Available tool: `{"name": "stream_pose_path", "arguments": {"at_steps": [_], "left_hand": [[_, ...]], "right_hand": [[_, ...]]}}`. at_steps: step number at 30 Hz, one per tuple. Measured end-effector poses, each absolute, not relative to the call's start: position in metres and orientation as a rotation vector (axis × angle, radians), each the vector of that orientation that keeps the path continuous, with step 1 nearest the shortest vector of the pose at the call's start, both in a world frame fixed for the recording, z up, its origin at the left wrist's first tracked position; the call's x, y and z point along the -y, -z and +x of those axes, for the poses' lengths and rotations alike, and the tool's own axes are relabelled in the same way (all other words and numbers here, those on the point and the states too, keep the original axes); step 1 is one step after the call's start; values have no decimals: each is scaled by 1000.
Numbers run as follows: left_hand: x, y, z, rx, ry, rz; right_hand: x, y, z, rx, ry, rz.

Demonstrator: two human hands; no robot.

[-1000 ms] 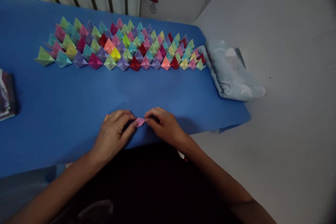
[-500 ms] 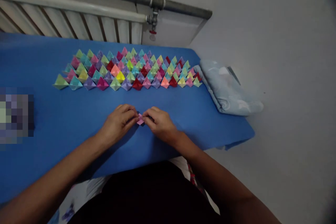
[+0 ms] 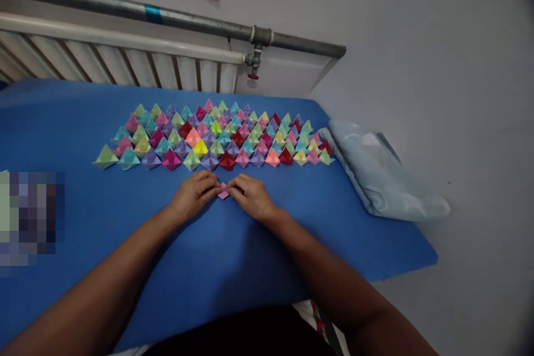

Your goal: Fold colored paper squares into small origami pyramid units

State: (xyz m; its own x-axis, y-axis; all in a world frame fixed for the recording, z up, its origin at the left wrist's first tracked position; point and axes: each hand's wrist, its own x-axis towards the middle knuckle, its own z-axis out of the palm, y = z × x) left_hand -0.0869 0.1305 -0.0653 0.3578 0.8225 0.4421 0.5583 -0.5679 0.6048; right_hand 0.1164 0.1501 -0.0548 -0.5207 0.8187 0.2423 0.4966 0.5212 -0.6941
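Observation:
A small pink paper boat (image 3: 224, 192) is pinched between my two hands, just in front of the rows of folded boats. My left hand (image 3: 196, 193) grips its left end with thumb and fingertips. On the other side, my right hand (image 3: 252, 194) holds the right end the same way. Fingertips cover both ends of the paper. Beyond my hands, many folded paper boats (image 3: 192, 159) in green, blue, purple, red, pink and yellow stand in close rows.
All this stands on a blue-covered table (image 3: 175, 289). A folded light-blue cloth (image 3: 371, 172) lies at the right. Behind the table run a white radiator (image 3: 137, 67) and a metal pipe (image 3: 200, 23) with a red-handled valve (image 3: 253, 76). A blurred patch (image 3: 33, 211) hides something at left.
The camera view has tilted up, bringing a pink note on the wall into view. My hands with the pink paper boat are now closer to the front row of boats.

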Motion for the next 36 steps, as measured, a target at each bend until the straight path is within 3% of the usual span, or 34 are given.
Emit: {"name": "stream_pose_path", "arguments": {"at_steps": [36], "left_hand": [[-122,59,-90,-1295,-1111,2118]], "right_hand": [[-146,53,122,1997,-864,-1061]]}}
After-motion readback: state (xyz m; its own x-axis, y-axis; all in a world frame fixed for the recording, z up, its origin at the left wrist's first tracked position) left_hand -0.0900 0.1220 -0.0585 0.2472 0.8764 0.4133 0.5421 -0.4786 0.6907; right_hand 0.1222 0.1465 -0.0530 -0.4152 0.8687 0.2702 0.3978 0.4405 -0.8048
